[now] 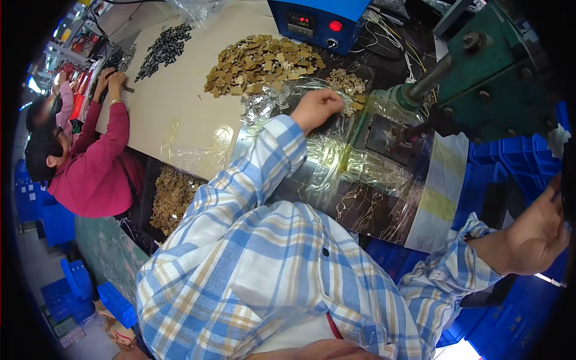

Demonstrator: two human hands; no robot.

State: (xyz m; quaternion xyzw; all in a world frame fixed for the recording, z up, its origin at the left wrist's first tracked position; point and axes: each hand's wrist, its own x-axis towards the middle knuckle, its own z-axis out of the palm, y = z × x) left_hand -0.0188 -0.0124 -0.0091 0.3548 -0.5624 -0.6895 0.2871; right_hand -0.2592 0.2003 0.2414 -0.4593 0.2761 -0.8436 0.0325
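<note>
My left hand [317,110] is over the table, just left of a green hand press [489,78]. Its thumb and fingers are pinched together; whatever sits between them is too small to make out. Beneath the press's ram lies a dark flat plate [384,139], its surround covered in clear film. Beside my fingertips is a small heap of shiny metal pieces [347,83]. At the far right, by the rim of the picture, my right hand [536,234] is raised with its fingers curled at something dark, mostly cut off from sight.
A large pile of flat brown pieces [261,65] lies beyond my left hand, with black parts [165,51] further left. A blue control box [318,21] stands at the back. Blue crates [507,159] are stacked at right. A co-worker in a magenta top [96,177] sits at left.
</note>
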